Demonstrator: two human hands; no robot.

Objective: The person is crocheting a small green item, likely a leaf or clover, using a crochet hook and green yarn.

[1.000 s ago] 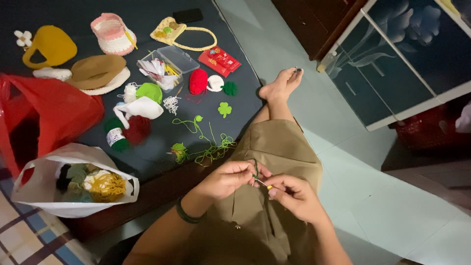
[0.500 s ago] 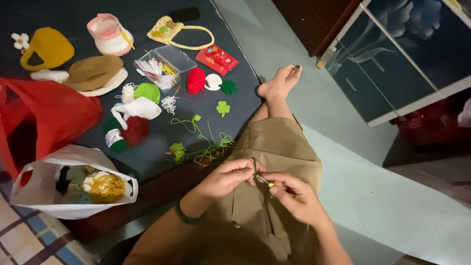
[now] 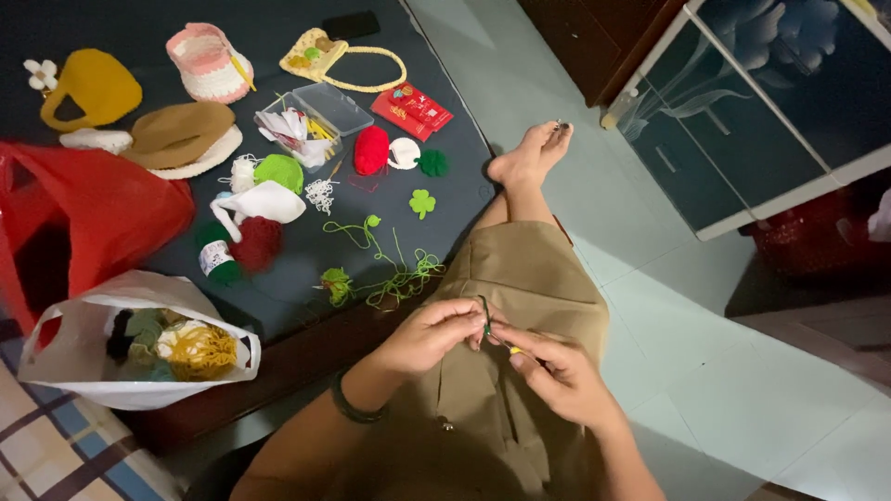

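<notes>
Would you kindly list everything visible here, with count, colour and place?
dark green yarn strand: one, pinched between both hands
crochet hook: one, yellow tip, right hand
loose green yarn: one tangle, table edge
green crochet clover: one, table
red yarn ball: one, table centre
clear plastic box: one, open
mustard crochet bag: one, far left
pink-and-white crochet basket: one, far edge
red plastic bag: one, left
white plastic bag of yarn: one, near left
dark table: one
left hand: holding strand
right hand: holding hook
bare foot: one, on floor
</notes>
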